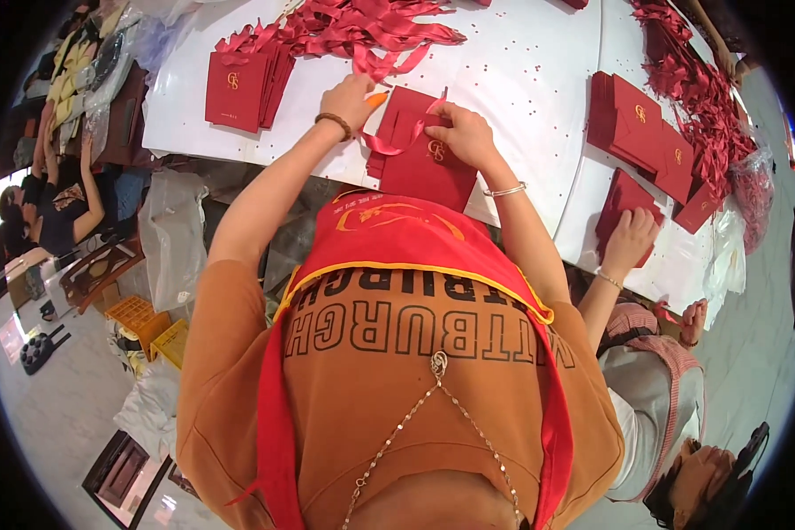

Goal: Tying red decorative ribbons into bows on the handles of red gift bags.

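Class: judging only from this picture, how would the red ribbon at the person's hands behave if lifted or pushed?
The red ribbon is probably floppy: it curls in a loose loop over the red paper bag between the left hand and right hand. It looks thin, so likely very light. It would probably slide or bunch, like the ribbon pile.

Dark red paper bag (pixel 428 168), seemingly gold emblem; red ribbon (pixel 389 140); white table (pixel 521 79)

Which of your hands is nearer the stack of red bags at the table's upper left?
Left. The left hand is beside the stack of red bags, to its right; the right hand is farther right, on the red bag being worked.
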Demonstrator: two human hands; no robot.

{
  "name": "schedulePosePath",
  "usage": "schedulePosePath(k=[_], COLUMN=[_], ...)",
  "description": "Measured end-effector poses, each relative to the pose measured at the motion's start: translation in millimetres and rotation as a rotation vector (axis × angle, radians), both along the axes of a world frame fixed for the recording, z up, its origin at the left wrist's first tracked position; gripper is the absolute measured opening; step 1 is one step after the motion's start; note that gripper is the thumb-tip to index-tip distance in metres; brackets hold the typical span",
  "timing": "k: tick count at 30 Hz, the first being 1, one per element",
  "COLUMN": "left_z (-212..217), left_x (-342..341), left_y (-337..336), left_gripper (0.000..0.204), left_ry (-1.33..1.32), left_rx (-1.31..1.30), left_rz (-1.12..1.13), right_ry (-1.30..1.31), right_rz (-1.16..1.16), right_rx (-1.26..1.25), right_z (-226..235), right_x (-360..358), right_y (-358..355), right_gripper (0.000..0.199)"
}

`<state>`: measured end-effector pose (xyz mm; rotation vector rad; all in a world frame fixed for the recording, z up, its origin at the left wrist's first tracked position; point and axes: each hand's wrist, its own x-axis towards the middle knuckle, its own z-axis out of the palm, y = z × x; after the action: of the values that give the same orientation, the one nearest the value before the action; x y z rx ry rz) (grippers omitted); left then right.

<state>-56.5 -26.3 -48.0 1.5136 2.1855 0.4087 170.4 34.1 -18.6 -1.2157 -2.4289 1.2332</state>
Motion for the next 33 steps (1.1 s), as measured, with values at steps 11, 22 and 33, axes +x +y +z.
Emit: schedulePosePath(k=[11, 22, 33], left_z=[62, 41, 57], left_x=[29, 41, 88], left_y=[-5, -5, -17], left_gripper=[0.012, 0.013, 0.017], left_ry=[-0.703, -0.357, -0.354], left_rx=[0.374, 0.215, 0.294], left_rz=[0.086, -0.263, -0.181], right_ry=[0.084, -0.034, 0.18], right_rz=[0.119, 0.063, -0.251], right_rx=[0.017, 0.22, -0.369], right_z=[15, 34, 5], right_x=[-31, 23, 31], right_y=[-3, -14, -6], right_gripper=[0.031, 0.026, 0.026])
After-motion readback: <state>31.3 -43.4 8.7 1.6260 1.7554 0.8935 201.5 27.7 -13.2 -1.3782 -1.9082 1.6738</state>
